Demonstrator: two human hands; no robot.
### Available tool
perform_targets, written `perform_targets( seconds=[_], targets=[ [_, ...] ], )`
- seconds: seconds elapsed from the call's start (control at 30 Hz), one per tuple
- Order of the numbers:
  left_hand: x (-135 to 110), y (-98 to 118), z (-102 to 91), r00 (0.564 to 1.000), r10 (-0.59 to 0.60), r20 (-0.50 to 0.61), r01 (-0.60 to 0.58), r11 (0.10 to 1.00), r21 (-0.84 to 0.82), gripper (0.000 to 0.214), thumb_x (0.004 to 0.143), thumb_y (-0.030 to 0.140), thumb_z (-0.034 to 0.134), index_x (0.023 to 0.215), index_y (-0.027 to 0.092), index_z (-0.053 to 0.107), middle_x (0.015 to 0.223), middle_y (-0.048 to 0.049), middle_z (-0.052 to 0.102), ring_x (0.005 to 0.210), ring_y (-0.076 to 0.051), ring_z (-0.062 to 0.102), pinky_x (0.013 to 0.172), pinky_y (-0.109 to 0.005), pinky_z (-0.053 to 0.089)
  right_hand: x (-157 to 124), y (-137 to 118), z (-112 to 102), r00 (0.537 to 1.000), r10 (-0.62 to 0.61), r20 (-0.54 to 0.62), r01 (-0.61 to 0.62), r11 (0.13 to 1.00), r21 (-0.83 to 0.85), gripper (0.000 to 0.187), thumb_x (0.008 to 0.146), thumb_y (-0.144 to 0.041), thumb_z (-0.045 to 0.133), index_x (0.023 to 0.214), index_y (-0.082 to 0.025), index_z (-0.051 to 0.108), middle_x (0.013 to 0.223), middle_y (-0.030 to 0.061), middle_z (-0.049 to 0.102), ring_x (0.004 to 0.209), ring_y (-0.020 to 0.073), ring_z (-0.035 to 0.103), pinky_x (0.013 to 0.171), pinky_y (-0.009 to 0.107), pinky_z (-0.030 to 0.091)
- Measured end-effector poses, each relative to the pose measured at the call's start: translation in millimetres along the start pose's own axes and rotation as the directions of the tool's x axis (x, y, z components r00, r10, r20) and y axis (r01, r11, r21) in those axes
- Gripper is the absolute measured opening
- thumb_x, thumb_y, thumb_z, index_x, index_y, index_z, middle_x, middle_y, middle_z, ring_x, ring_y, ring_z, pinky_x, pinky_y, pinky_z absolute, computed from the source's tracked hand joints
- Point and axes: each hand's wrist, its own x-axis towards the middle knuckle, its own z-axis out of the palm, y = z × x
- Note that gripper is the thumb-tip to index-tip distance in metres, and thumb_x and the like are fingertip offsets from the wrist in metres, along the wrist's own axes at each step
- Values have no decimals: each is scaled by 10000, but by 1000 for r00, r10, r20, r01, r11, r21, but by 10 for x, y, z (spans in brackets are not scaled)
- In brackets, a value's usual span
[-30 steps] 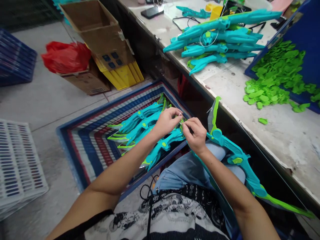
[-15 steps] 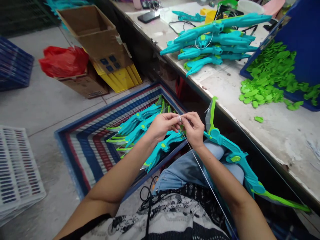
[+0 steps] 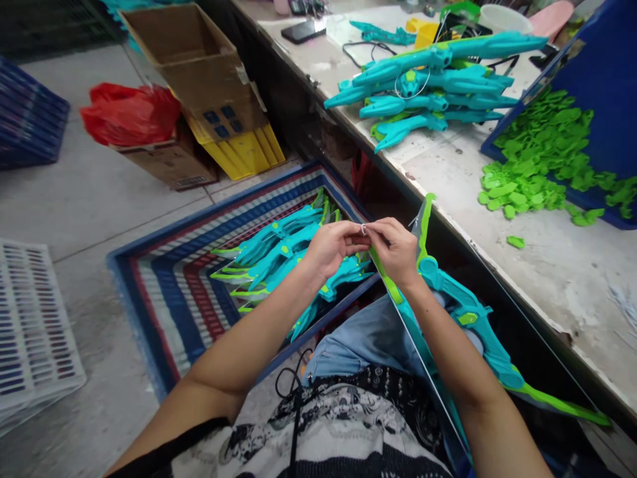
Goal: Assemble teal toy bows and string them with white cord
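Observation:
My left hand [image 3: 332,247] and my right hand [image 3: 395,249] meet over my lap, fingers pinched together. Between the fingertips is a small loop of white string [image 3: 363,230], and both hands grip it. Under my right hand runs the green limb of a teal toy bow [image 3: 391,285], whose body continues beneath my right forearm. Whether the right fingers also hold this limb cannot be made out. Another teal toy bow [image 3: 468,318] with green limbs lies across my lap to the right, its taut string running along the table edge.
Several teal bows [image 3: 286,249] lie in a striped lined crate [image 3: 164,272] at my left. On the table [image 3: 572,285] are stacked teal bow parts [image 3: 432,79] and green pieces [image 3: 542,146] spilling from a blue bin [image 3: 607,86]. Cardboard boxes [image 3: 204,79] and a white basket [image 3: 37,332] stand beyond.
A green bow limb has come up under my right hand, where only the slanting string showed before. Both hands have shifted slightly right, still pinching the white string.

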Motion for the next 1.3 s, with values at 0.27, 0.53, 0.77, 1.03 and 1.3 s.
perform_targets(
  seconds=[0.27,0.53,0.77,1.03,1.3],
  targets=[
    [1,-52,-47,980,196,31,-195,923,331,168,605,252,722,705,139,647,579,25,599,458,-76,485,462,-211,393,17,19,-69,996,-36,81,50,983,-174,180,878,-203,503,768,-198,646,765,37,671,702,134,604,670,254,471],
    [-12,-119,-149,944,281,171,-323,693,645,180,738,302,622,707,162,730,704,-19,707,690,-162,614,630,-246,453,-130,183,2,992,20,123,-1,988,-153,157,878,-209,494,784,-183,618,761,31,639,668,122,570,639,238,443],
    [-43,-204,-220,886,422,192,-445,659,606,236,806,322,576,921,165,709,911,-54,705,805,-178,648,664,-261,516,-348,177,-288,990,138,9,-132,960,-247,173,909,-237,467,835,-187,615,795,33,630,735,146,586,711,265,471],
    [-739,-1363,-544,737,311,600,-676,327,661,296,870,179,483,1135,174,613,1156,-125,653,1095,-236,614,909,-394,533,-1775,475,-1564,876,467,-122,-349,439,-828,552,877,-528,495,1295,-169,510,1213,189,559,1105,343,508,838,481,466],
    [-429,-1918,173,248,-110,963,-950,-223,219,525,908,116,441,1388,329,431,1312,-64,570,1296,-236,463,1099,-505,347,-2058,546,-1668,757,653,-6,-448,513,-732,651,807,-413,568,1409,-229,403,1269,149,501,1105,335,562,842,488,503]
  ],
)
